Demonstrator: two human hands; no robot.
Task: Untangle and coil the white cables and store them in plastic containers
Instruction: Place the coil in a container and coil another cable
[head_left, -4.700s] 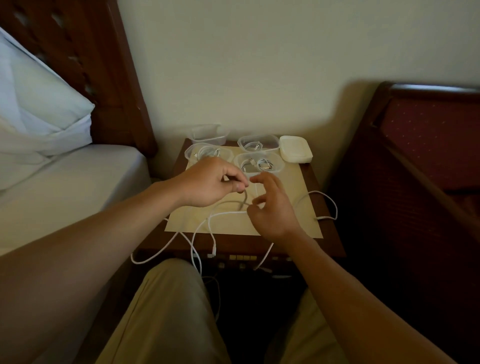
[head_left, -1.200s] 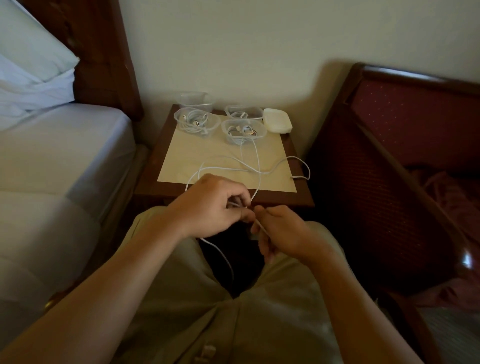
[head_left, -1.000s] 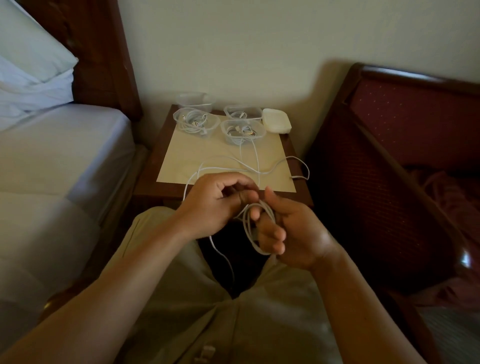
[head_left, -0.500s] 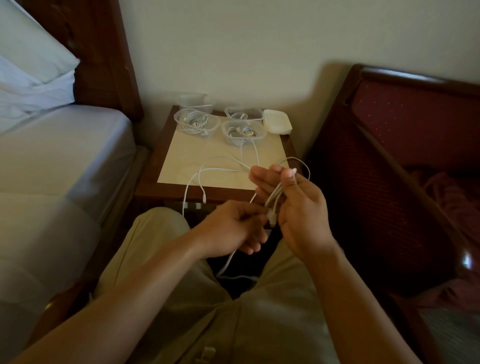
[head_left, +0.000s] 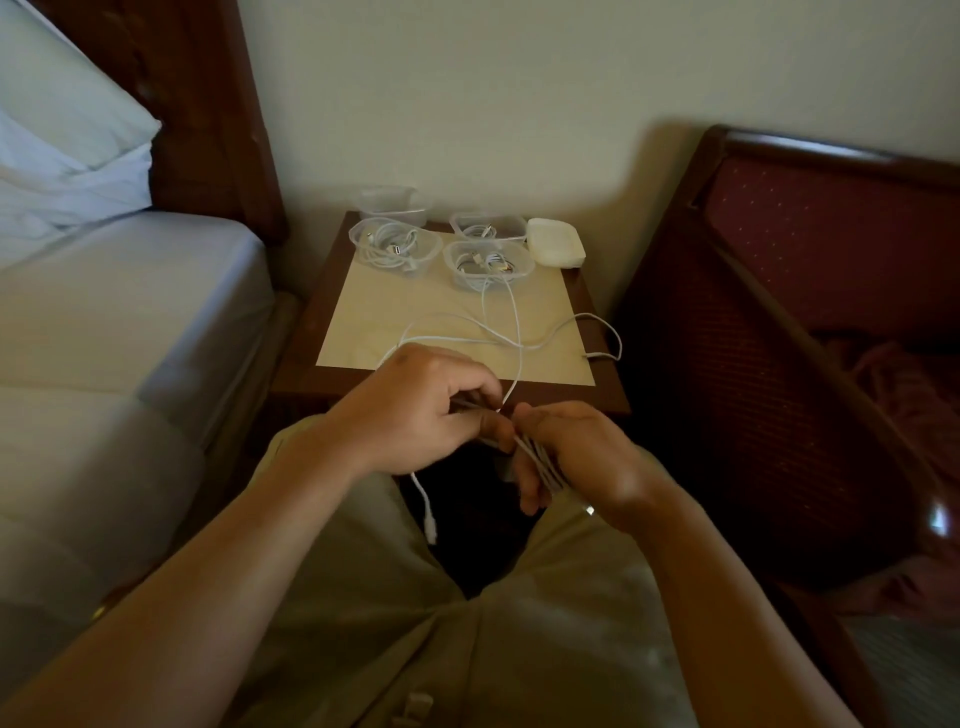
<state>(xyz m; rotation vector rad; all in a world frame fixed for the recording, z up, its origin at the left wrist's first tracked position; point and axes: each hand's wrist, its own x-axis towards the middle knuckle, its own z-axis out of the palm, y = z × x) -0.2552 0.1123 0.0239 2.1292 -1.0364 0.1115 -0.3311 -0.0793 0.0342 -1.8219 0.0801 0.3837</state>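
Note:
Over my lap, my right hand (head_left: 576, 452) grips a bundle of white cable loops (head_left: 537, 460). My left hand (head_left: 421, 410) pinches the same white cable just left of it. One plug end (head_left: 429, 525) dangles below my left hand. Loose white cable (head_left: 514, 332) runs from my hands across the nightstand (head_left: 306, 332) up into a clear plastic container (head_left: 488, 265). Two more clear containers, one at the left (head_left: 395, 247) and one at the back (head_left: 485, 226), hold coiled cables. An empty-looking container (head_left: 389, 202) stands at the back left.
A white lid or box (head_left: 555, 243) lies at the nightstand's back right. A bed with a pillow (head_left: 62, 135) is to the left, a dark red upholstered bed frame (head_left: 810, 291) to the right. My knees are right below my hands.
My right hand has dropped from above the nightstand edge to my lap with the loops. My left hand has come up beside it, pinching the cable. More cable is gathered.

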